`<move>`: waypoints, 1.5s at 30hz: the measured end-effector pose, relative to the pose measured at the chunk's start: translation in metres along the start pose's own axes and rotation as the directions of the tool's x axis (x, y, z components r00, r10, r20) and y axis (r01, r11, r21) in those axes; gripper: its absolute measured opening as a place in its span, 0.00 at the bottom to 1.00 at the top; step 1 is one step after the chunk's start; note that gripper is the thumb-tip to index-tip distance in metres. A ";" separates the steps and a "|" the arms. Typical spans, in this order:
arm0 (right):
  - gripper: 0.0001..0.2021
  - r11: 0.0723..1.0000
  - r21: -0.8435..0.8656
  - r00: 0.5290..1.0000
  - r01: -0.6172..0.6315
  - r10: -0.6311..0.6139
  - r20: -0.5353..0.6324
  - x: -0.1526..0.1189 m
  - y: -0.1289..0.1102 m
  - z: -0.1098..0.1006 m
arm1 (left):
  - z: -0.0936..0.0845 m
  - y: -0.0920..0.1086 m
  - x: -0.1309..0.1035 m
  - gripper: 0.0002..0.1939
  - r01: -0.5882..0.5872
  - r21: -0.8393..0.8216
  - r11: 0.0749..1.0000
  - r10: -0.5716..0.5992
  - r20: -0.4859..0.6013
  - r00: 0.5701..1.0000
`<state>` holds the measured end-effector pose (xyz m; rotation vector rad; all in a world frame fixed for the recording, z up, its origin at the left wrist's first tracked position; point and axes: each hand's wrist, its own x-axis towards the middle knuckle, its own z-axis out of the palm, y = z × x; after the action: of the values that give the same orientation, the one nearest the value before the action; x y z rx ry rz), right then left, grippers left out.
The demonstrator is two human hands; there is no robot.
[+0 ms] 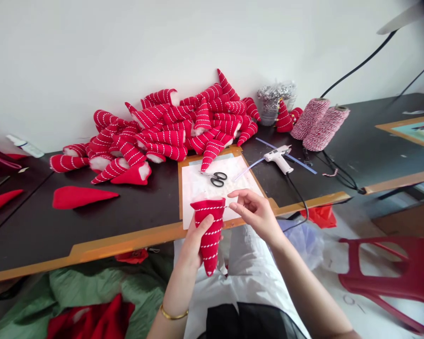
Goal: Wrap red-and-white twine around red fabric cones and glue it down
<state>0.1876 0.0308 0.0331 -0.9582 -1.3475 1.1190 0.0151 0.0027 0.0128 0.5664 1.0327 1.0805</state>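
My left hand (195, 240) is wrapped round a red felt cone (209, 235) wound with red-and-white twine, its wide end up and its tip pointing down. Just right of the cone's top edge, my right hand (249, 207) pinches the short end of the twine (227, 206) between thumb and finger. Beyond the hands, black-handled scissors (218, 179) lie on a white sheet (194, 183). A white glue gun (279, 159) rests on the table to the right, beside translucent glue sticks.
Many twine-wound red cones (162, 127) are heaped against the wall. A plain red cone (81, 197) lies at left. Two twine spools (325, 125) and a tinsel-filled tub (268, 110) stand at back right. The glue gun's cord hangs over the taped table edge (127, 242). A red stool (385, 268) is at right.
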 end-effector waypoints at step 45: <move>0.17 0.959 -0.282 1.000 -0.010 0.011 0.002 0.018 0.015 -0.013 | 0.014 0.059 0.039 0.10 -0.534 0.562 0.631 0.320 0.439 0.840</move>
<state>0.1980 0.0527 0.0224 -1.1699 -1.5340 0.9518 0.0057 0.0631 0.0515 1.6038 1.0205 0.9632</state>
